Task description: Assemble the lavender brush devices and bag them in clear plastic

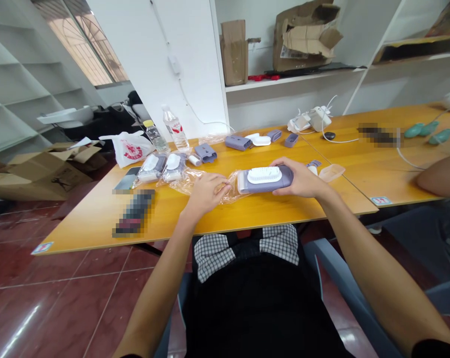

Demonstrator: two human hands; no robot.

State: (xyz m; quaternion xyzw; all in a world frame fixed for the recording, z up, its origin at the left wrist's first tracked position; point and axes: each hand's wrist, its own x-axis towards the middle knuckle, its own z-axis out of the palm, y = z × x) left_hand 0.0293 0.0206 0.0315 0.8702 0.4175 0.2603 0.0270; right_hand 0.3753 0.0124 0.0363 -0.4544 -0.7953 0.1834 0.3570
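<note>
My right hand (301, 178) grips the right end of a purple case (256, 188) with a white, bristled brush (265, 174) on its upper face. The case's left end is pale and translucent. My left hand (211, 191) pinches a clear plastic bag (232, 185) beside that end, and the bag appears to touch or partly cover it. Two similar cases in clear wrap, one wrapped case (150, 166) and another wrapped case (173, 166), lie to the left. Right of my right hand are a translucent cover (331, 172) and small purple and white parts.
Purple case parts (206, 152) and white pieces (261, 140) lie toward the back. Two bottles (175, 128) and a white carrier bag (133, 148) stand at the back left. Blurred items, white cables and green objects (440, 136) are on the tabletop, with another person's arm (443, 174) at right.
</note>
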